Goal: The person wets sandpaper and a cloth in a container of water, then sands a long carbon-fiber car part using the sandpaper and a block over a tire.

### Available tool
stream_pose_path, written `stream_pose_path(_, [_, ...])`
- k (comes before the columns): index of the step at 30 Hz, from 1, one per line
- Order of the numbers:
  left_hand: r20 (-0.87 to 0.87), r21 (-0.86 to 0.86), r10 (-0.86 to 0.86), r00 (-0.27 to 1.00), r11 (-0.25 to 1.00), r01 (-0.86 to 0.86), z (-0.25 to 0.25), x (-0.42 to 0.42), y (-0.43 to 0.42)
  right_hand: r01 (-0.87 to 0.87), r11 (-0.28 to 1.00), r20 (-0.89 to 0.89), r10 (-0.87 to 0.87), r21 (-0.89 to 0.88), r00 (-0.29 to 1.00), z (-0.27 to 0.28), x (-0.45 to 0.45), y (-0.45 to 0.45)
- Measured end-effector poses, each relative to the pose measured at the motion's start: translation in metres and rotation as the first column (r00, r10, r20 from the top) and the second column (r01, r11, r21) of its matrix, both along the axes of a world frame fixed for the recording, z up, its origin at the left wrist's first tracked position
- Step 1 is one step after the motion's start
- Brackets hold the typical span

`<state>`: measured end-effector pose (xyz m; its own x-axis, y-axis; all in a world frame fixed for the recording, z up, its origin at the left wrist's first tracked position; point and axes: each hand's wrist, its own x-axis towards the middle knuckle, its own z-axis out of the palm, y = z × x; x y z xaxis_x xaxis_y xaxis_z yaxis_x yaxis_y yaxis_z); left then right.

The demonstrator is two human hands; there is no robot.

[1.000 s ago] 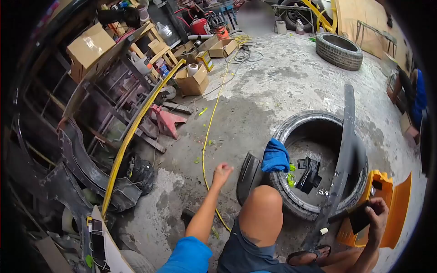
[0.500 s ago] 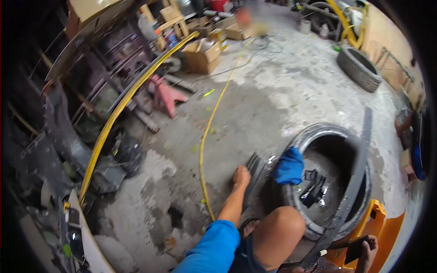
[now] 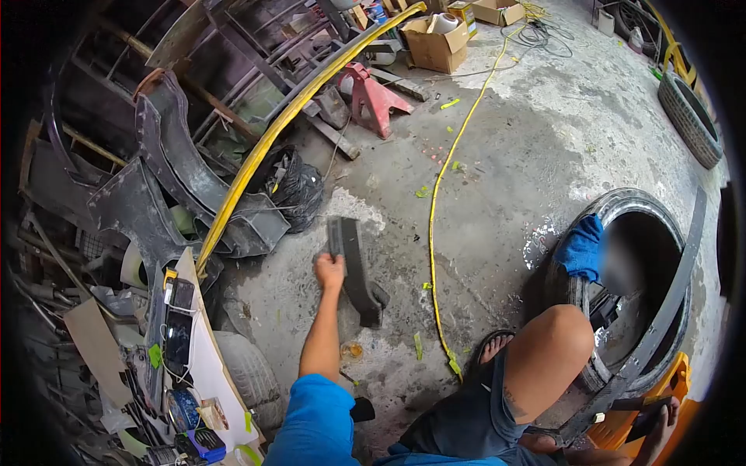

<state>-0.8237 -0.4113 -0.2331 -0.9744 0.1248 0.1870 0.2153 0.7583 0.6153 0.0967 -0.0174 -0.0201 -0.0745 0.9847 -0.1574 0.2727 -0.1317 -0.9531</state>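
Observation:
My left hand (image 3: 329, 270) is closed on the edge of a long dark curved part (image 3: 356, 264), held over the concrete floor left of the yellow hose (image 3: 434, 233). At the lower right, my right hand (image 3: 663, 423) grips a flat black piece (image 3: 642, 424) beside an orange plastic part (image 3: 678, 380). Between my knee and that side lies a large tire (image 3: 579, 291), with a blue cloth (image 3: 581, 248) draped on its rim and a long dark strip (image 3: 664, 314) across it. Small black pieces (image 3: 603, 309) show inside the tire.
A red jack stand (image 3: 373, 101) and a black plastic bag (image 3: 297, 190) sit at the upper left of the floor. Dark body panels (image 3: 175, 147) lean at the left. A white-edged board (image 3: 214, 353) holds tools at lower left. Another tire (image 3: 688, 120) lies at the upper right.
My left hand has taken hold of the dark curved part beside the tire and carried it left across the yellow hose. The view has turned left. My right hand still holds the black piece.

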Motion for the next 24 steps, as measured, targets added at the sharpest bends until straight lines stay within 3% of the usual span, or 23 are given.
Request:
stream_pose_path(3, [-0.035, -0.187, 0.183, 0.983, 0.964, -0.186, 0.007, -0.005, -0.061, -0.019, 1.000, 0.023, 0.019, 0.011, 1.000, 0.018, -0.015, -0.004])
stream_pose_path(5, [0.000, -0.289, 0.218, 0.976, 0.934, -0.208, 0.021, -0.006, -0.088, -0.062, 0.998, 0.037, 0.062, -0.003, 0.997, 0.030, -0.017, -0.009])
stream_pose_path(7, [-0.081, -0.389, 0.157, 0.984, 0.905, -0.176, 0.020, -0.011, -0.118, -0.034, 0.999, 0.042, 0.033, 0.025, 0.999, 0.036, -0.015, -0.012])
stream_pose_path(8, [0.010, -0.440, 0.158, 0.987, 0.887, -0.138, 0.021, -0.014, -0.130, -0.007, 0.999, 0.041, 0.005, 0.048, 0.999, 0.037, -0.015, -0.013])
stream_pose_path(11, [0.018, -0.472, 0.145, 0.989, 0.873, -0.120, 0.014, 0.006, -0.139, 0.002, 0.999, 0.007, -0.002, 0.040, 1.000, 0.054, -0.041, -0.027])
stream_pose_path(12, [0.103, -0.516, 0.142, 0.984, 0.854, -0.070, 0.011, 0.013, -0.138, 0.009, 0.999, 0.012, -0.010, 0.047, 1.000, 0.055, -0.039, -0.026])
stream_pose_path(15, [0.179, -0.544, 0.101, 0.979, 0.839, 0.013, -0.006, 0.034, -0.130, -0.101, 0.991, 0.088, 0.093, 0.088, 0.992, 0.061, -0.036, -0.032])
stream_pose_path(17, [0.122, -0.523, 0.038, 0.992, 0.852, 0.032, -0.025, 0.042, -0.131, -0.093, 0.995, 0.046, 0.092, 0.034, 0.995, 0.077, -0.053, -0.041])
stream_pose_path(19, [0.324, -0.542, 0.090, 0.942, 0.833, 0.107, -0.019, 0.047, -0.118, -0.097, 0.992, 0.082, 0.091, 0.082, 0.992, 0.081, -0.051, -0.040])
stream_pose_path(20, [0.343, -0.501, 0.153, 0.927, 0.864, 0.043, -0.012, 0.053, -0.111, -0.045, 0.996, 0.070, 0.040, 0.072, 0.997, 0.083, -0.051, -0.041])
stream_pose_path(21, [0.185, -0.449, 0.106, 0.977, 0.893, -0.012, -0.051, 0.046, -0.122, -0.043, 0.997, 0.112, 0.036, 0.060, 0.993, 0.111, -0.090, -0.054])
stream_pose_path(22, [0.117, -0.421, 0.095, 0.989, 0.906, -0.038, -0.053, 0.043, -0.108, 0.014, 0.995, 0.161, -0.031, 0.101, 0.986, 0.115, -0.100, -0.057])
stream_pose_path(23, [0.093, -0.302, 0.037, 0.995, 0.953, -0.008, -0.044, 0.040, -0.088, 0.048, 0.998, 0.125, -0.052, 0.033, 0.991, 0.144, -0.148, -0.070])
stream_pose_path(24, [0.036, -0.174, -0.132, 0.991, 0.975, 0.137, -0.049, 0.026, -0.074, 0.024, 0.998, 0.118, -0.031, 0.059, 0.993, 0.150, -0.160, -0.069])
